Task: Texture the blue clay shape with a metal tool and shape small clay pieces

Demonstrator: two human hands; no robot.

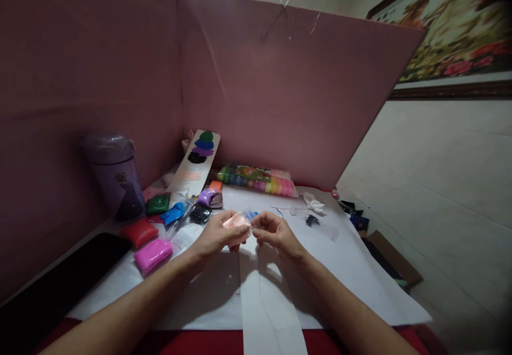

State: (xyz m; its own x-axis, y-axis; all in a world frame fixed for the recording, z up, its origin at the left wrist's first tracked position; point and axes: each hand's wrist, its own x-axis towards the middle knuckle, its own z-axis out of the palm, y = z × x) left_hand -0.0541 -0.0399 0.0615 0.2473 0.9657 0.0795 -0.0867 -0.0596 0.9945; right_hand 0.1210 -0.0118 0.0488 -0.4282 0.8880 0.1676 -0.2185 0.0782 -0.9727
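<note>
A clear packet of peach-coloured modelling clay (237, 221) is gripped in my left hand (216, 236), its thumb lying across the front. My right hand (278, 233) is closed in a pinch at the packet's right-hand edge; its fingertips partly hide that spot. Some blue shows on the plastic between the two hands. Beneath them a long white strip (272, 312) with a thin curved line on it runs toward me. Just left of my left hand lie packets of black clay (200, 214), purple clay (206, 197) and blue clay (173, 214).
Pink (153, 255), red (140, 232) and green packets (157, 204) lie left, near a purple tumbler (116, 179) and a dark flat object (68, 275). Behind stand a paint-swatched card (202, 168) and a bag of colourful clay (258, 180). White crumpled material (313, 203) lies right.
</note>
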